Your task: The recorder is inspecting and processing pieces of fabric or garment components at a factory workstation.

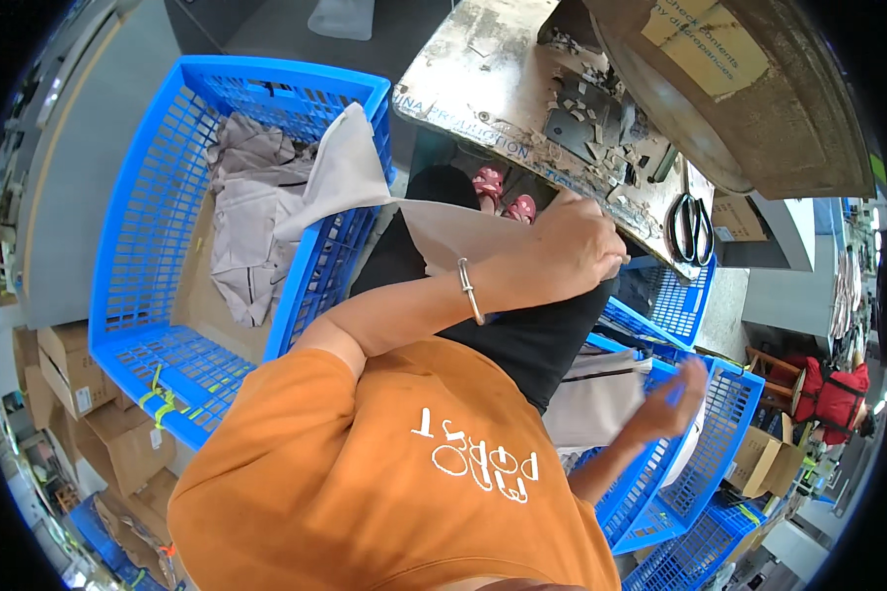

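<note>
My left hand point(572, 241), a metal bangle on its wrist, is closed over my lap beside the worktable edge. Its fingers are curled round a light grey cloth point(453, 231), which runs across my dark trousers and under the hand. To the left, the cloth trails over the rim of a blue plastic basket point(118, 266). Inside lies a heap of grey fabric pieces point(251, 212) with dark lines. My right hand point(672, 404) is blurred by motion over the blue baskets on my right, near more grey cloth point(596, 399); its fingers are smeared.
A worn worktable point(473, 74) stands ahead, strewn with scraps around a dark machine base point(577, 128). Black-handled scissors point(690, 231) rest at its right edge. A large brown machine part point(759, 118) overhangs it. Cardboard boxes point(118, 438) sit at the left, another blue basket point(724, 414) at the right.
</note>
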Demonstrator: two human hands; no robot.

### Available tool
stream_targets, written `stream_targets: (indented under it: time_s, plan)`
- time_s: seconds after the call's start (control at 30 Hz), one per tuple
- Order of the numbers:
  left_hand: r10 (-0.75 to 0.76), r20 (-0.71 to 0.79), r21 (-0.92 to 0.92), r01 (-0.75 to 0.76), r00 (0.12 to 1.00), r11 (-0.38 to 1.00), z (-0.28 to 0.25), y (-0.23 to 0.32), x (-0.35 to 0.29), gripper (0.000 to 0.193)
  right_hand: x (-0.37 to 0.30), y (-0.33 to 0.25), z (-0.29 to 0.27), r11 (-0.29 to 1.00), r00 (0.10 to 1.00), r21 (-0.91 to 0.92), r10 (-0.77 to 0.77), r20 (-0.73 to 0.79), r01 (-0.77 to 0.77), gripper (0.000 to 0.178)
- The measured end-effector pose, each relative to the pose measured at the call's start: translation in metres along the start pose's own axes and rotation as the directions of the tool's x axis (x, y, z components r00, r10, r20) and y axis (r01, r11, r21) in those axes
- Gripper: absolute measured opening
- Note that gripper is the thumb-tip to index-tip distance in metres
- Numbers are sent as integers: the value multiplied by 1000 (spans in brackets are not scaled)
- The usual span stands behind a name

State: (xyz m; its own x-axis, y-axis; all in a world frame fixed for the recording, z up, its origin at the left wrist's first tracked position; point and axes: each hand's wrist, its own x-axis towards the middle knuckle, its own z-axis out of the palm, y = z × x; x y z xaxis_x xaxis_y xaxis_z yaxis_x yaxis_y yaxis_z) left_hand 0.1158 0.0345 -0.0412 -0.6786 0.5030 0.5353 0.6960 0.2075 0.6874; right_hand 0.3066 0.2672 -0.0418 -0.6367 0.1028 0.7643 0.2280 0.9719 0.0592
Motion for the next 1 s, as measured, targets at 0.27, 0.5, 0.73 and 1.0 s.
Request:
stream_targets:
  time_s: [0.27, 0.5, 0.73, 1.0]
  plan:
    - [152, 255, 1, -157, 955, 988, 21, 44, -35, 12, -7, -213, 48, 771, 764, 578, -535, 360, 268, 34]
    - [62, -163, 41, -56, 985, 998, -38, 31, -60, 38, 29, -177, 70, 707, 858, 704, -398, 325, 62, 25]
    - [58, -228, 149, -24, 972, 989, -37, -10, -49, 37, 92, -115, 29, 713, 955, 665, 22, 296, -223, 12]
    - [-358, 102, -322, 372, 928, 871, -51, -24, 6, 13, 134, -91, 56, 657, 905, 663, 69, 419, -358, 10]
